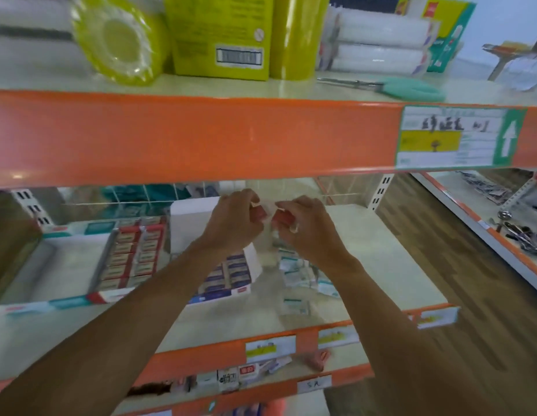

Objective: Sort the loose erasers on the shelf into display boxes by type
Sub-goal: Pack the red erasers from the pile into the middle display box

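Observation:
Both hands are raised over the middle shelf (381,265). My left hand (231,220) and my right hand (306,226) together grip a clear plastic bag (268,235) with reddish erasers inside, fingers pinching its top. Below them lies a pile of loose white-and-teal erasers (303,274). A display box of blue-labelled erasers (228,277) stands under my left wrist. Further left stands a display box of red-labelled erasers (132,253), beside an open white tray (51,265).
An orange shelf edge (201,139) runs across just above my hands. The upper shelf holds yellow-green packages (222,34) and teal scissors (411,88). A white box (192,217) stands behind. Lower shelves carry small items (231,376). Wooden floor (441,265) lies to the right.

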A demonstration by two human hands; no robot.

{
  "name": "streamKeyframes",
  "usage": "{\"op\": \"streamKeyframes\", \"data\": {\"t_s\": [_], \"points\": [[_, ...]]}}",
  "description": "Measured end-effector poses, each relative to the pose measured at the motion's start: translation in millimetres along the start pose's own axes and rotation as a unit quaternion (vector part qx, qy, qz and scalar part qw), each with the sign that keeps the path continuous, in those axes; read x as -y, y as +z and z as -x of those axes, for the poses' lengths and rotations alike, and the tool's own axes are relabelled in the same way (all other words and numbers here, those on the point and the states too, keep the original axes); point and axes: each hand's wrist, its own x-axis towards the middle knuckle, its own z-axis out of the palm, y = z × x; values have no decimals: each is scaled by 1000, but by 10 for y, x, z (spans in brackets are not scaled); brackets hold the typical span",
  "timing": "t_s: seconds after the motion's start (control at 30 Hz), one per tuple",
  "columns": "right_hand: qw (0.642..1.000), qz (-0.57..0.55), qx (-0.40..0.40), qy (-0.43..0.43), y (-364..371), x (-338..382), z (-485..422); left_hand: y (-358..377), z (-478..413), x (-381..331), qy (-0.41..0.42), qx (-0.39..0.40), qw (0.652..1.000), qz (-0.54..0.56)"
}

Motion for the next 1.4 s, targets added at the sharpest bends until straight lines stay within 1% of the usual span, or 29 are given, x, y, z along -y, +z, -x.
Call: {"op": "streamKeyframes", "data": {"t_s": [0.2, 0.33, 0.5, 0.7, 0.83, 1.13, 1.3, 1.4], "points": [[998, -11, 25, -48, 310, 593, -155, -474, 265, 499, -35, -5, 999, -2], [996, -24, 43, -71, 452, 885, -217, -665, 392, 785, -69, -5, 997, 17], [992, -65, 69, -79, 634, 1217, -250, -850, 533, 1039, -86, -12, 995, 57], [990, -82, 64, -90, 777, 1523, -298, -1032, 679, 1291, -93, -21, 993, 69], [989, -85, 59, -107, 842, 1634, -309, -1126, 745, 1410, -85, -23, 994, 63], [988, -94, 74, -101, 964, 1702, -336, -1202, 798, 1625, -124, -37, 989, 75], [987, -81, 101, -93, 1044, 1689, -376, -1258, 825, 1695, -135, -41, 988, 65], [989, -41, 114, -89, 1085, 1719, -432, -1290, 801, 1728, -144, -39, 988, 41]]}}
